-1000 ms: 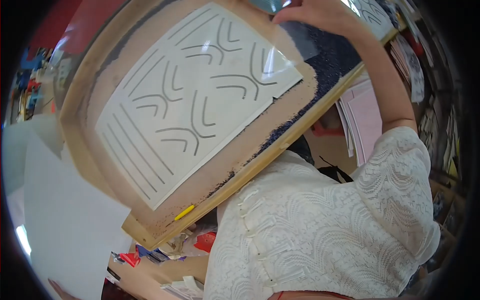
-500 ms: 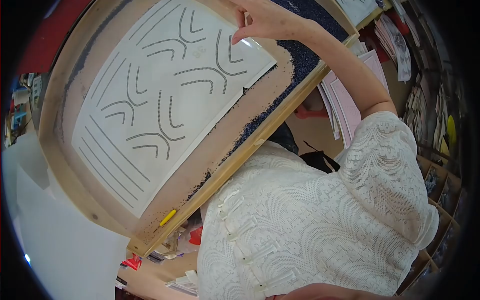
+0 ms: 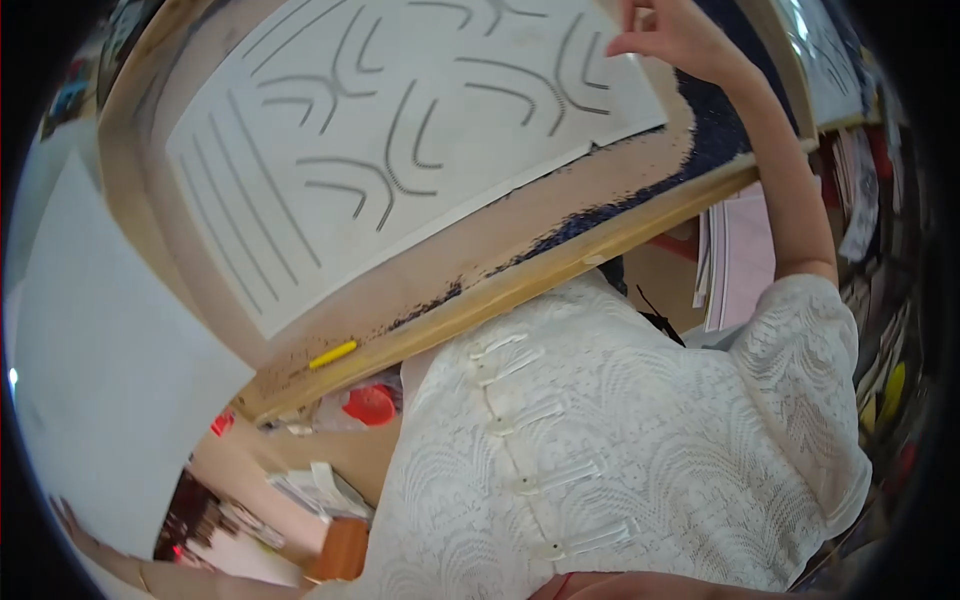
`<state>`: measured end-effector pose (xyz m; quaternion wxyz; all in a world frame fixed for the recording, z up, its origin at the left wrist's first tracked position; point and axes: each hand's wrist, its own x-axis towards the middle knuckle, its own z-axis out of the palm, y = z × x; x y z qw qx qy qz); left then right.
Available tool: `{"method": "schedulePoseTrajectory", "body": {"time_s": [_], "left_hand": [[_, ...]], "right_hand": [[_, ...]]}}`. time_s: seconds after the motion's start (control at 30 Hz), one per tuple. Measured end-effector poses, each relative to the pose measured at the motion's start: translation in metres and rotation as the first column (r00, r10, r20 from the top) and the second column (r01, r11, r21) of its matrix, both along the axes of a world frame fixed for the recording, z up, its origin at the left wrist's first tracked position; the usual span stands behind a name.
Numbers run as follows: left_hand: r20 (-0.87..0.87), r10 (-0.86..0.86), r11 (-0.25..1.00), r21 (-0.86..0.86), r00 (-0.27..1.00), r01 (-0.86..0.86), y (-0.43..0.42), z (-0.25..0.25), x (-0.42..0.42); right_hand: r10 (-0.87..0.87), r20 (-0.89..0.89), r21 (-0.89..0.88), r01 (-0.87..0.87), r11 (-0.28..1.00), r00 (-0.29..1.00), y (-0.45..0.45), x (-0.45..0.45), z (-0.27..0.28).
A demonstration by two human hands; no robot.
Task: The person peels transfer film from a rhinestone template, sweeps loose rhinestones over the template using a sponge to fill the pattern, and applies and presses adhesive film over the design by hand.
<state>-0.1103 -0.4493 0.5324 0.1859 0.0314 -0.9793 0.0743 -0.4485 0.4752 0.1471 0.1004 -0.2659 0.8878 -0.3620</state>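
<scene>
My right hand is over the right end of a white patterned sheet, partly cut off by the top edge. Its fingers are curled and its thumb reaches left; what they hold, if anything, is hidden. The patterned sheet, with dark dotted curves and lines, lies in a wooden-rimmed tray. At the lower left, my left hand is closed on the lower edge of a large plain white sheet, its fingers partly in shadow. That plain sheet stands beside the tray's left corner.
Dark blue small beads or stones are heaped at the tray's right end and scattered along its near rim. A yellow pen-like tool lies in the near left corner. Pink and white papers are at the right, below the tray.
The view has shifted, so the tray and my right hand appear farther right. My left forearm and hand have come into view at the lower left with the plain white sheet.
</scene>
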Motion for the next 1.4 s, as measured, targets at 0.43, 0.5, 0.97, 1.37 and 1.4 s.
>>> {"method": "schedulePoseTrajectory", "body": {"time_s": [0.43, 0.5, 0.97, 1.37, 1.4], "left_hand": [[-0.045, 0.231, 0.968, 0.109, 0.972, -0.225, 0.022, -0.071, -0.041], [-0.042, 0.244, 0.965, 0.115, 0.969, -0.238, 0.022, -0.077, -0.041], [0.011, 0.286, 0.948, 0.141, 0.958, -0.284, 0.007, -0.124, -0.048], [0.018, 0.269, 0.948, 0.173, 0.963, -0.268, -0.021, -0.164, -0.069], [0.026, 0.264, 0.948, 0.176, 0.964, -0.265, -0.025, -0.168, -0.073]], "right_hand": [[-0.059, -0.015, 0.073, 0.06, 0.996, 0.998, -0.008, -0.002, -0.02], [-0.105, 0.026, 0.16, 0.099, 0.982, 0.994, -0.016, -0.001, -0.009], [0.014, -0.136, -0.014, -0.016, 1.0, 0.991, -0.007, -0.01, -0.047], [0.032, -0.102, 0.255, -0.005, 0.967, 0.994, -0.014, -0.007, -0.03], [0.056, -0.108, 0.292, -0.022, 0.956, 0.993, -0.014, -0.006, -0.032]]}}
